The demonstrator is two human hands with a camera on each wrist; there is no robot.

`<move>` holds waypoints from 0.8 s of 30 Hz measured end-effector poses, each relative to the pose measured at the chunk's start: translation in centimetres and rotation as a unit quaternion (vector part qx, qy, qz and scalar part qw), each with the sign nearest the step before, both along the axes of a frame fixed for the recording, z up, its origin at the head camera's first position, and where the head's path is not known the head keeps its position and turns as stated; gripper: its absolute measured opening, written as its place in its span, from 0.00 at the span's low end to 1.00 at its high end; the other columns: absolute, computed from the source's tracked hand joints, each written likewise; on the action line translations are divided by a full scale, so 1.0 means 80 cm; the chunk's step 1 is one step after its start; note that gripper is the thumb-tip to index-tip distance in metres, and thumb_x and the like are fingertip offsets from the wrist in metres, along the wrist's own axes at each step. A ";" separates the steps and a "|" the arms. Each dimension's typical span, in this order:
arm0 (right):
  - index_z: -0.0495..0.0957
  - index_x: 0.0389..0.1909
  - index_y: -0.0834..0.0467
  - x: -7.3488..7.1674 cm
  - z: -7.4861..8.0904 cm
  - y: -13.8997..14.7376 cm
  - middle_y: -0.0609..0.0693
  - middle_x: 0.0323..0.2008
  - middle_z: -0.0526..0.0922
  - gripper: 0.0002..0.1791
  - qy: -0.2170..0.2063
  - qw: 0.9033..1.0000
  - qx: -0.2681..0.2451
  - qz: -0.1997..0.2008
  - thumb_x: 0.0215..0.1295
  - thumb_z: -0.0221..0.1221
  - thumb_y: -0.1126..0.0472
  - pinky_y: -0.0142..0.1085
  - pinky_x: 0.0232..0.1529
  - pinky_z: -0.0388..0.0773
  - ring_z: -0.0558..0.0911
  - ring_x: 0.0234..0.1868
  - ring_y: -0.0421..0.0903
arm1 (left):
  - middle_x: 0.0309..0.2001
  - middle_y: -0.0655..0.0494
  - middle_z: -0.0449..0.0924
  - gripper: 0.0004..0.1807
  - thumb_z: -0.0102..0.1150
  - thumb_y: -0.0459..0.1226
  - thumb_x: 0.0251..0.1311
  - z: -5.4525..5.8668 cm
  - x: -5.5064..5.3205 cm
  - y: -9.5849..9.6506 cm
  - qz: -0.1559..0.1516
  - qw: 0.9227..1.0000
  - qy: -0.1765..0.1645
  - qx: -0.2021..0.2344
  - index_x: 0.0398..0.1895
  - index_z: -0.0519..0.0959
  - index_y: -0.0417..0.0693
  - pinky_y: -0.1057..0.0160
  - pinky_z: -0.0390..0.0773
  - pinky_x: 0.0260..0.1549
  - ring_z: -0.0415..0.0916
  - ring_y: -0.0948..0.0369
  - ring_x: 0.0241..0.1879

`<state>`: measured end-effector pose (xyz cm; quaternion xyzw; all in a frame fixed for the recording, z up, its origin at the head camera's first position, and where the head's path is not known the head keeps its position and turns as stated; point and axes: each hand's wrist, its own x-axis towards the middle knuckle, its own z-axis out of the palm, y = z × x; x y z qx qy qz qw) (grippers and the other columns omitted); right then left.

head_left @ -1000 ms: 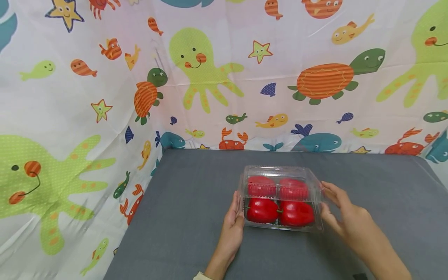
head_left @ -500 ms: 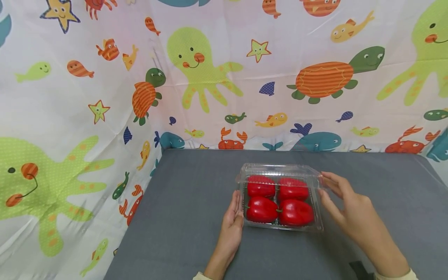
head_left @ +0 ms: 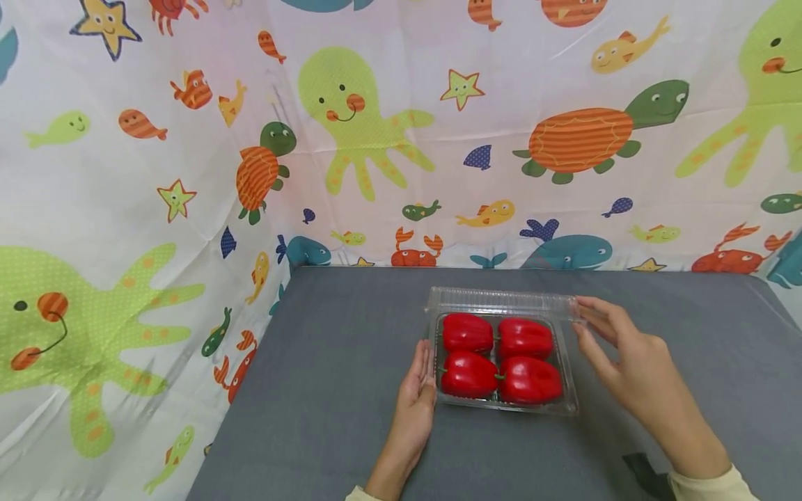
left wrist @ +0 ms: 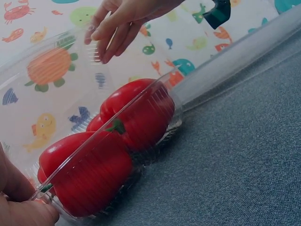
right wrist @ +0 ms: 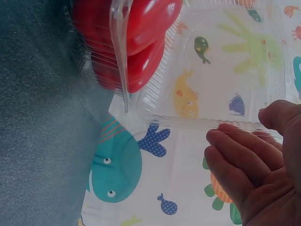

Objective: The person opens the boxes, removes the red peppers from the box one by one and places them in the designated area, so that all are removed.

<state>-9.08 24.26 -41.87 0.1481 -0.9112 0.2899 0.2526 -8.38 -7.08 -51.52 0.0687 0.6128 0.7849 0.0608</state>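
Observation:
A clear plastic hinged container [head_left: 507, 407] sits on the grey table, its lid [head_left: 495, 299] raised upright at the back. Inside, in two rows, lie several glossy red bell peppers [head_left: 466, 376] with green stems. My left hand [head_left: 415, 393] holds the container's left side; in the left wrist view its thumb and finger pinch the rim near a pepper [left wrist: 94, 174]. At the lid's right edge, my right hand [head_left: 633, 376] has its fingers and thumb on either side of the plastic. The right wrist view shows these fingers [right wrist: 240, 160] beside the lid's corner.
A white curtain [head_left: 388, 229] printed with sea animals stands behind the grey tabletop [head_left: 338, 334] and along its left side. A dark strap piece [head_left: 645, 473] hangs by the right wrist.
The lid has swung up and back from over the rear peppers, with my right hand moving away along with it. My left hand stays at the container's left side.

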 end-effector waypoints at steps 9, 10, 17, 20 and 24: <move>0.73 0.69 0.60 -0.010 0.001 0.001 0.62 0.61 0.85 0.35 -0.020 0.999 -0.022 -0.012 0.61 0.73 0.69 0.13 0.49 0.62 0.87 0.54 0.63 | 0.87 0.48 0.40 0.40 0.30 0.19 0.73 -0.002 -0.002 0.000 -0.003 1.000 -0.001 -0.004 0.87 0.41 0.42 0.64 0.49 0.78 0.38 0.54 0.85; 0.74 0.69 0.60 -0.011 0.001 0.001 0.62 0.61 0.85 0.35 -0.016 1.000 -0.022 -0.011 0.61 0.73 0.69 0.12 0.49 0.62 0.87 0.54 0.63 | 0.87 0.49 0.40 0.40 0.30 0.19 0.73 -0.001 -0.001 0.000 -0.003 1.000 -0.003 -0.004 0.87 0.41 0.42 0.64 0.49 0.78 0.39 0.54 0.85; 0.75 0.69 0.60 -0.018 0.005 0.003 0.62 0.58 0.86 0.34 0.001 1.000 -0.030 -0.006 0.61 0.72 0.70 0.11 0.48 0.64 0.88 0.52 0.63 | 0.87 0.50 0.41 0.40 0.31 0.20 0.74 0.002 -0.003 -0.001 0.000 1.000 -0.007 -0.007 0.87 0.42 0.45 0.62 0.49 0.78 0.40 0.55 0.85; 0.75 0.69 0.60 -0.022 0.004 0.003 0.62 0.58 0.87 0.33 -0.004 0.999 -0.037 -0.008 0.63 0.72 0.70 0.13 0.49 0.64 0.88 0.51 0.63 | 0.87 0.51 0.42 0.40 0.31 0.20 0.73 0.001 -0.003 -0.001 0.001 1.000 -0.011 -0.006 0.87 0.42 0.45 0.63 0.50 0.77 0.40 0.56 0.85; 0.76 0.68 0.61 -0.027 0.001 0.004 0.63 0.55 0.87 0.31 -0.003 0.999 -0.043 -0.014 0.64 0.71 0.69 0.15 0.49 0.65 0.88 0.49 0.64 | 0.87 0.51 0.42 0.41 0.32 0.20 0.73 0.000 -0.002 -0.002 0.000 1.000 -0.018 -0.006 0.87 0.41 0.45 0.64 0.51 0.77 0.40 0.56 0.85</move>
